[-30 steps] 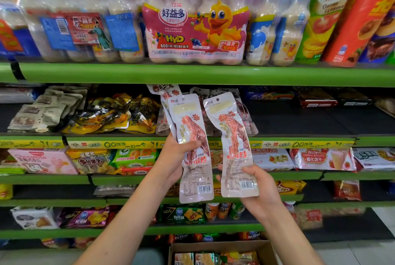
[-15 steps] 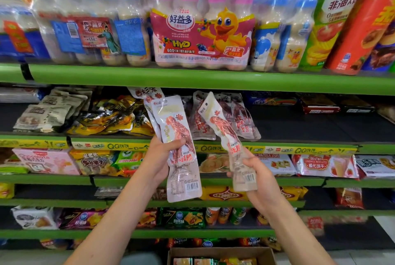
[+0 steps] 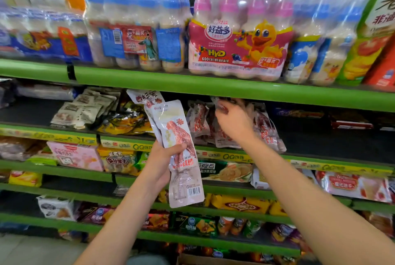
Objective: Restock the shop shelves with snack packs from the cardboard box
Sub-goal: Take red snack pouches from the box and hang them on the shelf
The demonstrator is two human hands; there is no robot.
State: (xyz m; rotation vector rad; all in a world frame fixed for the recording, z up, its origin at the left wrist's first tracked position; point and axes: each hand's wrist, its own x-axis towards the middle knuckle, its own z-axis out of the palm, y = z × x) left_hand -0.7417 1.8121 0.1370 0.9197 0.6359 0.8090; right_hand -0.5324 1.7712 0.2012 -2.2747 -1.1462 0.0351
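- Fingers of the left hand were curled round the lower middle of a small sheaf of clear snack packs, thumb across the front one, the packs standing upright in front of the shelves; fingers of the right hand were bent into the heap of like packs on the dark second shelf, and whether they pinched a pack or only pressed on the heap could not be told.
- Shelving filled the view: green shelf edges ran left to right, with shrink-wrapped bottle multipacks on the top shelf directly over the working shelf.
- Right of the heap, the second shelf lay bare and dark for a long stretch, which looked like the best open room for more stock; on the left it was crowded by yellow-and-black packs and grey packs.
- Cardboard box showed only as a rim at the near bottom edge, below the arms; its contents were not visible.
- Judged as the step in hand, the right hand was settling a pack onto the heap; doing it well would mean laying it flat, print forward, behind the yellow price strip so that it could not slide off the lip.
- Headroom under the green edge above was slight, so the hand would best come out low and straight toward the person.
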